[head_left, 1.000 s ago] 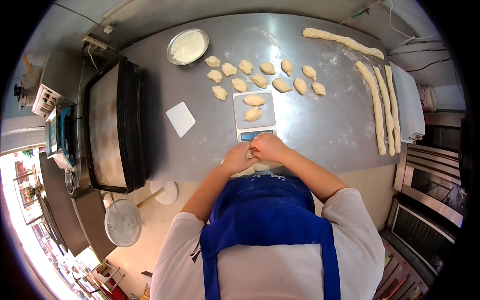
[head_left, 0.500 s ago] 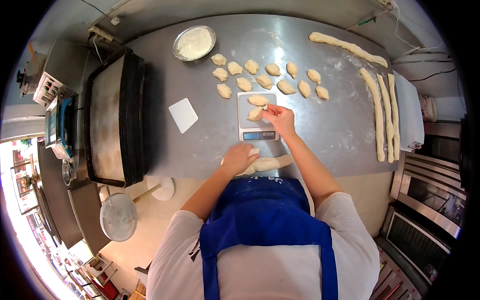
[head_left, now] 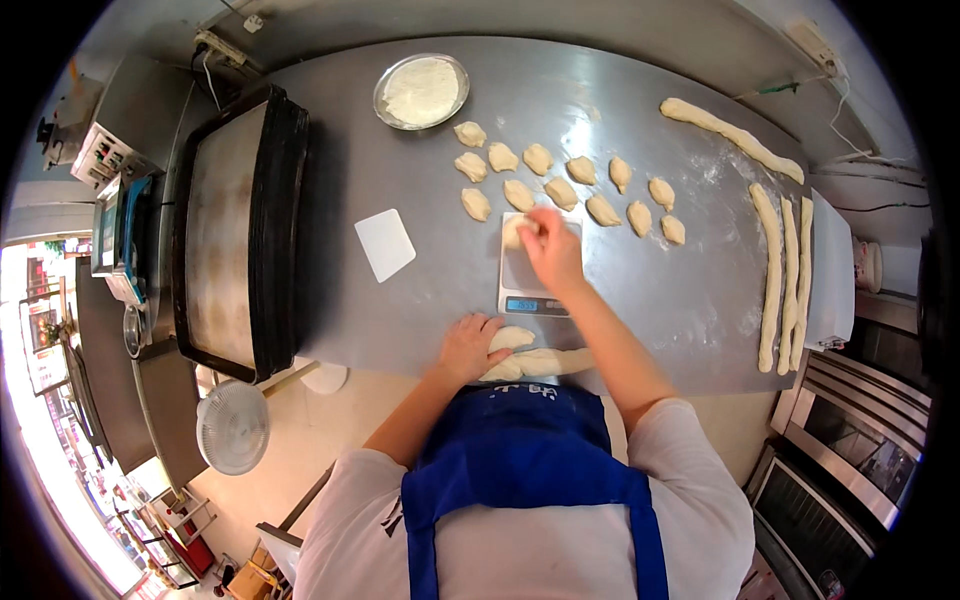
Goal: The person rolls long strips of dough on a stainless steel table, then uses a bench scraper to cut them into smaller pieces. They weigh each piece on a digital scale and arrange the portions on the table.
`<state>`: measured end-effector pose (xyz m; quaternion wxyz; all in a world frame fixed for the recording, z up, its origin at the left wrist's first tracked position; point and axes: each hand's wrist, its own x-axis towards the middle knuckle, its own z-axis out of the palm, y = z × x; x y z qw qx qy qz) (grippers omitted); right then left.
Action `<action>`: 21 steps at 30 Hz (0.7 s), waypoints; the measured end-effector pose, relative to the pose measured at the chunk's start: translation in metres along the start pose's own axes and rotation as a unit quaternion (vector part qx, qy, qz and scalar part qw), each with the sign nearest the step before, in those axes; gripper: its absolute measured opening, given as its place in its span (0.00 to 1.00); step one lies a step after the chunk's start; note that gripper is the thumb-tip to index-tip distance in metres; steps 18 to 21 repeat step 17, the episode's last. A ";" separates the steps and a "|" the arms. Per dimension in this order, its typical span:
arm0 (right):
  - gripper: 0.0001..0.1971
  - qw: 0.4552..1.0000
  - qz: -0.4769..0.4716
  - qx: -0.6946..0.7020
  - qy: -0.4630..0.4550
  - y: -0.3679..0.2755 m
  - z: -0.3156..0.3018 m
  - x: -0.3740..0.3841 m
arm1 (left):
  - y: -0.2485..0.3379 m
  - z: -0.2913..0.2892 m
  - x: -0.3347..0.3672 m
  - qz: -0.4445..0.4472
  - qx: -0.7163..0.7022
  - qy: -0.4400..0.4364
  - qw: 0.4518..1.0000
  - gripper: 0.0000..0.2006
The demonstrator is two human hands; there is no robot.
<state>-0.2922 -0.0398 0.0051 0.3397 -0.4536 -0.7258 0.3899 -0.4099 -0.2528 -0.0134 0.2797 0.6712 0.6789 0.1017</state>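
My right hand (head_left: 552, 255) reaches over a small digital scale (head_left: 518, 284) with its fingers closed on a pale piece of dough (head_left: 514, 231) at the scale's upper left. Part of that piece is hidden behind the fingers. At the table's near edge my left hand (head_left: 470, 347) rests with fingers apart, touching a short chunk of dough (head_left: 513, 338). Just below it lies a thick dough rope (head_left: 556, 362), its left end by my left palm. Several small dough pieces (head_left: 561, 192) sit in loose rows beyond the scale.
A bowl of flour (head_left: 421, 91) stands at the far side. Left of the scale lies a white scraper (head_left: 385, 245). Stacked dark-rimmed baking trays (head_left: 222, 235) take up the left end. Long dough ropes (head_left: 767, 280) lie at the right, another (head_left: 732, 137) behind them.
The view has shifted, moving the table down and right in the picture. Two dough pieces showed on the scale; now one shows at my right fingers, nearer the scale's left edge.
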 end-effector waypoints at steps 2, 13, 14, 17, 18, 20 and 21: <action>0.18 0.996 0.025 0.062 0.054 -0.013 0.010 0.052 | 0.000 0.000 -0.001 -0.009 0.004 -0.008 1.000 0.29; 0.16 0.941 -0.074 -0.312 0.111 0.050 0.066 0.195 | -0.006 0.003 -0.009 0.009 -0.050 0.007 0.999 0.26; 0.16 0.959 -0.086 -0.263 0.064 0.040 0.056 0.181 | -0.007 0.007 -0.007 -0.009 -0.047 -0.010 0.999 0.25; 0.17 0.980 -0.096 -0.173 -0.023 0.025 0.013 0.131 | -0.013 0.012 -0.001 -0.026 -0.061 -0.053 0.996 0.29; 0.17 0.980 -0.096 -0.173 -0.023 0.025 0.013 0.131 | -0.013 0.012 -0.001 -0.026 -0.061 -0.053 0.996 0.29; 0.17 0.980 -0.096 -0.173 -0.023 0.025 0.013 0.131 | -0.013 0.012 -0.001 -0.026 -0.061 -0.053 0.996 0.29; 0.17 0.980 -0.096 -0.173 -0.023 0.025 0.013 0.131 | -0.013 0.012 -0.001 -0.026 -0.061 -0.053 0.996 0.29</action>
